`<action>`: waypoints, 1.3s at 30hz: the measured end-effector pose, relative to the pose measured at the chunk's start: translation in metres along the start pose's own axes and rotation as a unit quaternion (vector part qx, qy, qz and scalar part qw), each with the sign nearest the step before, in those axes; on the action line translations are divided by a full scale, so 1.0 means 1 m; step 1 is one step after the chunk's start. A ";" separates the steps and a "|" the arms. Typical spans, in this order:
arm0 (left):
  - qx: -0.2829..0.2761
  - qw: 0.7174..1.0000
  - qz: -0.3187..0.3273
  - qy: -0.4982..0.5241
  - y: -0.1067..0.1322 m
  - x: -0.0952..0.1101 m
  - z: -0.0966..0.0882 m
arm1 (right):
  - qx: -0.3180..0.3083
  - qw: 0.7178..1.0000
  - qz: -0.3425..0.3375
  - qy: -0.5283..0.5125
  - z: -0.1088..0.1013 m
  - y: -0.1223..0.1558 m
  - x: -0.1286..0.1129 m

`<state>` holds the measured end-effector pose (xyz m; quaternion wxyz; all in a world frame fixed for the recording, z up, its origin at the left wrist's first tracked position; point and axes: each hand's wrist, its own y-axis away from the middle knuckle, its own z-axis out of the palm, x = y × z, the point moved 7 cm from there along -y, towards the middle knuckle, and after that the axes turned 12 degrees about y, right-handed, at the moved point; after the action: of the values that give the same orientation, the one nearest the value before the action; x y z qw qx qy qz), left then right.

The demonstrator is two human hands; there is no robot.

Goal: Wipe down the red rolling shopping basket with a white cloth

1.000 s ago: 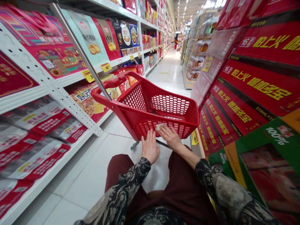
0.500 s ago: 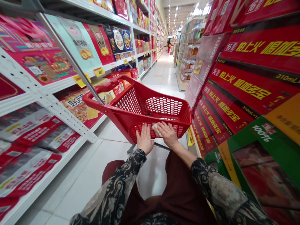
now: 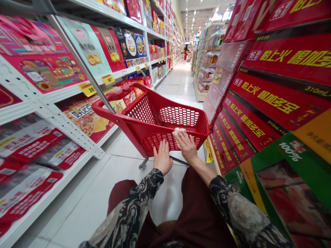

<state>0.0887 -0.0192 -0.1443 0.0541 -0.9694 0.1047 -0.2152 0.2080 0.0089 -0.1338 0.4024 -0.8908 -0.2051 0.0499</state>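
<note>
A red plastic shopping basket on wheels, with a long metal handle bar, stands in front of my knees. My right hand presses a crumpled whitish cloth against the near side wall, close to the rim on the right. Its fingers lie over the cloth, which sticks out beyond the fingertips. My left hand rests its fingertips flat on the perforated lower part of the same wall, fingers stretched and holding nothing. Inside, the basket's floor shows only in part.
White shelves with boxed snacks and yellow price tags line the left. Stacked red drink cartons and a green carton stand close on the right. The tiled aisle runs ahead, with a person far off.
My right hand has slid the cloth up the side wall toward the rim, so more of the cloth shows. My left hand has moved slightly down and to the right.
</note>
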 end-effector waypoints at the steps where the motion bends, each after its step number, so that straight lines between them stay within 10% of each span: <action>1: -0.009 1.000 0.007 -0.002 0.001 0.004 0.002 | -0.013 1.000 -0.014 0.004 0.005 0.008 -0.005; 6: -0.034 0.999 0.024 -0.012 0.002 0.015 0.007 | -0.057 0.997 -0.048 -0.002 0.011 0.036 -0.016; 14: -0.031 0.997 0.069 -0.018 -0.003 0.037 0.018 | 0.092 0.992 0.086 0.018 -0.052 0.026 0.037; 22: -0.055 0.987 0.148 -0.029 0.004 0.066 0.038 | -0.068 0.996 0.052 0.017 0.000 0.069 0.015; 29: -0.051 0.987 0.149 -0.025 -0.002 0.070 0.037 | 0.068 0.983 0.161 0.053 -0.055 0.064 0.063; 39: -0.066 0.986 0.147 -0.047 -0.005 0.056 0.049 | -0.073 0.987 0.143 0.031 0.016 0.082 0.020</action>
<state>0.1596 -0.0237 -0.1648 0.0254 -0.9540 0.2572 -0.1519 0.2492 -0.0204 -0.2039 0.3314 -0.9390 -0.0658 0.0643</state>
